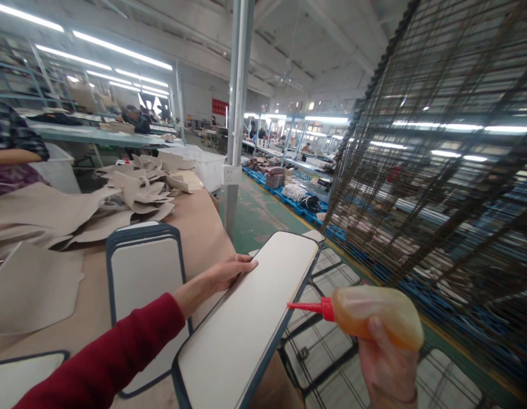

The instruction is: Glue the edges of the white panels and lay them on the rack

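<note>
My left hand (233, 271) grips the left edge of a long white panel (246, 318) with rounded corners and a dark border, thumb on its face. The panel is tilted up in front of me. In my right hand (387, 358) is a squeeze bottle (376, 312) of amber liquid, probably glue, with a red nozzle (308, 307). The nozzle tip points left and meets the panel's right edge. A thin yellowish line shows along that edge near the top corner. Left of the panel, a stack of similar dark-edged panels (146, 284) lies on the brown-covered table (204, 227).
Cut beige sheets (136, 193) heap on the table's left side. Another panel (25, 378) lies at the lower left. A metal post (235, 113) stands beyond the table. At right are a wire rack (438, 142) and panels on wire shelves (310, 352). A person's arm (16, 153) shows far left.
</note>
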Tool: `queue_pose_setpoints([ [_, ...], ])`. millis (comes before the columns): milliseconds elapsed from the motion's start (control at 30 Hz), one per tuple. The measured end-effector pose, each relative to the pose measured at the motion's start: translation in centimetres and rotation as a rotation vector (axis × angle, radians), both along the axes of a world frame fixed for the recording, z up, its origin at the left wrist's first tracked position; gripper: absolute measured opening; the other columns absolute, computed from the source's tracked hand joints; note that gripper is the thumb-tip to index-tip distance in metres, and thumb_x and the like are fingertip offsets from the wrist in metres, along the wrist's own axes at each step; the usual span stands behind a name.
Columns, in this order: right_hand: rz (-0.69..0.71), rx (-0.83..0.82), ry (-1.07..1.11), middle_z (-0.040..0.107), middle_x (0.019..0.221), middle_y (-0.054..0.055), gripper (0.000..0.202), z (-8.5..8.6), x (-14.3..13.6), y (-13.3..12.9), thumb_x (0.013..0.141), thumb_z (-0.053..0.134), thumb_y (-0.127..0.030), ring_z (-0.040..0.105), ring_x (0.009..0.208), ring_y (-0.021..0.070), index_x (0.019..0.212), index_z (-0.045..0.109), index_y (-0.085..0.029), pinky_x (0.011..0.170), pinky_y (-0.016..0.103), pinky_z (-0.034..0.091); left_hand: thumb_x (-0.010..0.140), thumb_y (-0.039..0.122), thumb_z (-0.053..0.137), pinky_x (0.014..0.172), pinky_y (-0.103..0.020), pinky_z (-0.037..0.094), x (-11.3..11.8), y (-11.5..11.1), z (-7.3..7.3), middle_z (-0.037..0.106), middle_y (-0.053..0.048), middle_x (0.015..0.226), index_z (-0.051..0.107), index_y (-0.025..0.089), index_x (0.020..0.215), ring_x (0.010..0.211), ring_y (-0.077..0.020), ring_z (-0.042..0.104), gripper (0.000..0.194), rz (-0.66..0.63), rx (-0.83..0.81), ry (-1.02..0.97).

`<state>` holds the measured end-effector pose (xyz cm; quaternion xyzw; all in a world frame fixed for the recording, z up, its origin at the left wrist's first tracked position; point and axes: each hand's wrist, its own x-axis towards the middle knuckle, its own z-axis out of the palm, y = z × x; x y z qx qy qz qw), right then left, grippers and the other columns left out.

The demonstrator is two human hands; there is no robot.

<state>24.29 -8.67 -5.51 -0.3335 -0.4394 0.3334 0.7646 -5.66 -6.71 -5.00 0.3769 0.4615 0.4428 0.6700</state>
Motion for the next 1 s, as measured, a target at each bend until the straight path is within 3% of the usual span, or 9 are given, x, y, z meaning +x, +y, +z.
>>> queue_pose_setpoints([
  [233, 0.048, -0.086, 0.092, 0.068, 0.103, 0.003, 0.050, 0.7, -1.2, -1.0, 0.057, 0.086, -0.032, 0.060, 0.108, 0.0266, 0.103, 0.069, -0.024, 0.084, 0.036, 0.055, 0.052, 0.042, 0.089, 0.059, -0.026, 0.052, -0.3, 0.5, -0.3, 0.073, -0.007, 0.070, 0.068, 0.011, 0.082, 0.062, -0.0171, 0.067, 0.048, 0.016, -0.006, -0.028],
  [367, 0.063, -0.117, 0.091, 0.068, 0.103, 0.003, 0.049, 0.6, -1.6, -1.3, 0.056, 0.087, -0.033, 0.061, 0.102, 0.0255, 0.101, 0.069, -0.023, 0.085, 0.038, 0.054, 0.052, 0.039, 0.089, 0.054, -0.025, 0.050, -0.2, 0.7, 0.0, 0.072, -0.006, 0.068, 0.067, 0.011, 0.078, 0.056, -0.0154, 0.065, 0.044, 0.043, -0.019, -0.009],
  [567, 0.023, -0.039, -0.036, 0.067, 0.073, -0.001, 0.029, -0.5, -1.2, -1.3, 0.064, 0.085, -0.031, 0.063, 0.077, 0.0177, 0.086, 0.068, -0.021, 0.070, 0.027, 0.053, 0.051, 0.037, 0.089, 0.055, -0.026, 0.050, -0.3, 0.9, 0.5, 0.071, -0.005, 0.066, 0.066, 0.012, 0.078, 0.058, -0.0172, 0.065, 0.044, 0.055, -0.033, -0.017],
  [667, 0.026, -0.055, -0.019, 0.065, 0.067, -0.002, 0.031, -0.7, -1.1, -1.3, 0.062, 0.085, -0.032, 0.064, 0.075, 0.0176, 0.086, 0.068, -0.021, 0.065, 0.024, 0.053, 0.048, 0.037, 0.090, 0.054, -0.026, 0.049, -0.5, 1.0, 0.7, 0.071, -0.005, 0.068, 0.066, 0.012, 0.078, 0.056, -0.0160, 0.064, 0.046, 0.055, -0.021, -0.003],
  [833, 0.051, -0.052, -0.069, 0.067, 0.068, -0.001, 0.032, -0.8, -1.2, -1.6, 0.065, 0.084, -0.036, 0.066, 0.076, 0.0206, 0.088, 0.068, -0.021, 0.064, 0.028, 0.055, 0.050, 0.038, 0.089, 0.055, -0.027, 0.050, -0.7, 1.3, 0.5, 0.071, -0.005, 0.067, 0.065, 0.012, 0.075, 0.057, -0.0165, 0.064, 0.044, 0.060, -0.023, 0.005],
  [1000, 0.125, -0.086, 0.011, 0.071, 0.083, -0.001, 0.047, -0.6, -1.8, -2.2, 0.062, 0.087, -0.035, 0.066, 0.092, 0.0208, 0.105, 0.069, -0.027, 0.070, 0.025, 0.056, 0.055, 0.036, 0.088, 0.057, -0.028, 0.051, -1.3, 2.0, -0.1, 0.072, -0.007, 0.068, 0.066, 0.012, 0.077, 0.060, -0.0183, 0.066, 0.039, 0.076, -0.021, 0.015],
])
